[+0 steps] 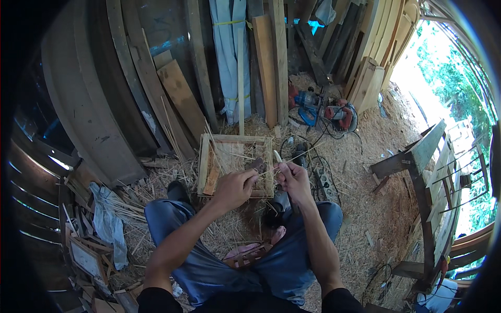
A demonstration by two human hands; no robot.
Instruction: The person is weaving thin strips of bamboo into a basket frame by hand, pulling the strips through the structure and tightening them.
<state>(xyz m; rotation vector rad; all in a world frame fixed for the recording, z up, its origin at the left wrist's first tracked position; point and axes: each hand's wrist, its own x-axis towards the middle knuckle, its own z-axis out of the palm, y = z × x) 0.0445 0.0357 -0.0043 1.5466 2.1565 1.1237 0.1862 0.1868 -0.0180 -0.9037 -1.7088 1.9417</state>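
My left hand (233, 189) is closed, fingers pinched, above the near part of a shallow wooden box frame (267, 156). At its fingertips is a small brown piece (258, 165) that looks like wood; its exact kind is unclear. Just to the right, my right hand (295, 182) is closed around a pale, slim piece (277, 155) with a rounded tip sticking out past the thumb. Whether it is a handle or a stick I cannot tell. The hands are close but apart. Thin pale strips (229, 155) lie across the box, with an orange-brown wood offcut (211, 180) inside it.
Planks (182, 94) lean on the far wall beside a bundled pale sheet (229, 62). Power tools (339, 113) with cords lie at the far right, and a power strip (326, 183) is beside my right knee. Shavings cover the floor (376, 208). A wooden bench-like structure (425, 193) stands right.
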